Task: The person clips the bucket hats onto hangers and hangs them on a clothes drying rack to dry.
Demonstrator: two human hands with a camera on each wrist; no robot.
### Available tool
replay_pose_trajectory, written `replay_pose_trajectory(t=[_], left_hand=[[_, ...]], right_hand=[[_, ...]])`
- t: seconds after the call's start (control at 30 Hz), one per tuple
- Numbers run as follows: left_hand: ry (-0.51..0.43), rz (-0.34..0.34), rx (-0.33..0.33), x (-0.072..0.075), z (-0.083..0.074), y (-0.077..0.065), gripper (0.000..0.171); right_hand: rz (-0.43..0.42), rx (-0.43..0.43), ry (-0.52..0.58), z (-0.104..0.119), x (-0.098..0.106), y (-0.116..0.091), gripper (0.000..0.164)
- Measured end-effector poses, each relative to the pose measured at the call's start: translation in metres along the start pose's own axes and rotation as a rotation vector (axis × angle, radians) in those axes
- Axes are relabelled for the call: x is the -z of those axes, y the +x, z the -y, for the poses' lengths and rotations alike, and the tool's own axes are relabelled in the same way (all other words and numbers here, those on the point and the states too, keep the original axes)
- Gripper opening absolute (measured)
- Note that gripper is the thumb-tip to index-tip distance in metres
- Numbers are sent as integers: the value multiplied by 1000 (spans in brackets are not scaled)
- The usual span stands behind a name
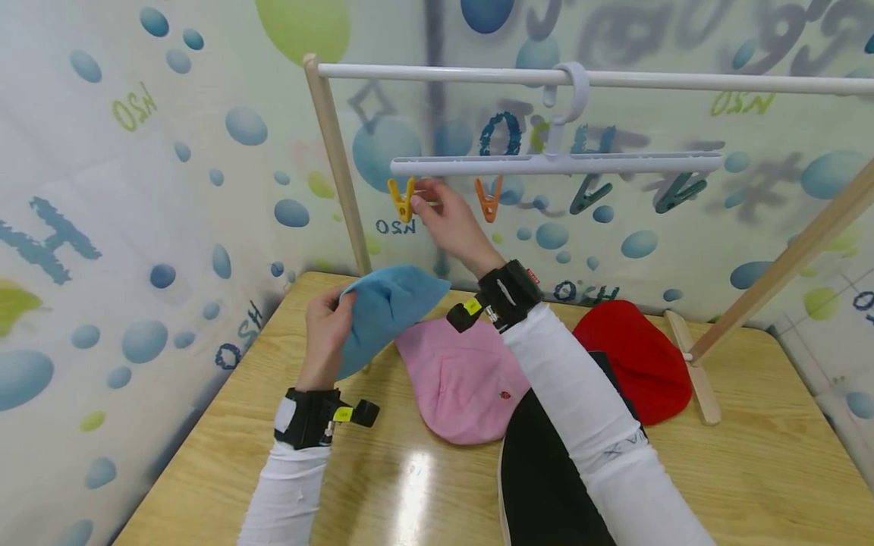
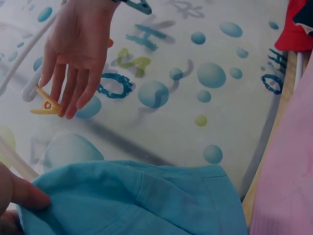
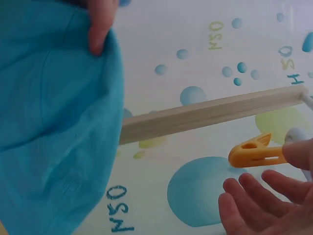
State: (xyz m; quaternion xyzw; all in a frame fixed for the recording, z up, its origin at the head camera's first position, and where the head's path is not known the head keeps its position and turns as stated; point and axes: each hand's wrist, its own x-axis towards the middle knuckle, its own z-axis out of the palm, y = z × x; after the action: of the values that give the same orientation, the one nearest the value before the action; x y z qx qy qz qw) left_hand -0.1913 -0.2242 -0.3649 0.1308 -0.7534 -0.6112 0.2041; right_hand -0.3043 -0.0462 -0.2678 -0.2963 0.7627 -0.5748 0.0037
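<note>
A light blue cloth hat (image 1: 385, 307) hangs from my left hand (image 1: 324, 330), whose thumb and fingers pinch its edge. In the right wrist view, the left fingertip presses on the hat's fabric (image 3: 54, 112). Up at the white hanger (image 1: 464, 164), my right hand (image 1: 451, 224) is beside a yellow clip (image 1: 404, 200) at the left end. The right thumb tip meets the clip (image 3: 257, 152) in the right wrist view, while the other fingers are spread below it. An orange clip (image 1: 488, 199) and two green clips (image 1: 590, 195) hang farther right on the hanger.
A pink hat (image 1: 457, 379), a red hat (image 1: 635, 360) and a large black item (image 1: 546, 478) lie on the wooden table (image 1: 205, 470). The hanger hooks over a white rail (image 1: 437, 73) between wooden posts (image 1: 337, 167). A bubble-patterned sheet stands behind.
</note>
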Motion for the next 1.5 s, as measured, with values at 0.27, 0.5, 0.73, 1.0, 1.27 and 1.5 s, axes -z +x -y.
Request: replay_pose_trajectory(t=[0.27,0.5,0.73,1.0,1.27,1.5], left_hand=[[-28,-5,48,-1,-6,-4,40],[-48,-2,70,-4,-9,-4,40],[-36,-19,78,-10,-15,-2,38],[-41,17,83,-16,-20,-1,36],[-61,1,42,-25,-26,3,32],[-47,8,18,-34,-34,6,41]], right_hand=[[3,-86,333,4,-4,9,32],[-9,-118,485,9,-4,10,30],[18,-136,624,8,-4,11,22],[129,-117,724,8,-2,7,38],[218,-106,822,8,-1,6,35],[307,-81,861,5,2,6,30]])
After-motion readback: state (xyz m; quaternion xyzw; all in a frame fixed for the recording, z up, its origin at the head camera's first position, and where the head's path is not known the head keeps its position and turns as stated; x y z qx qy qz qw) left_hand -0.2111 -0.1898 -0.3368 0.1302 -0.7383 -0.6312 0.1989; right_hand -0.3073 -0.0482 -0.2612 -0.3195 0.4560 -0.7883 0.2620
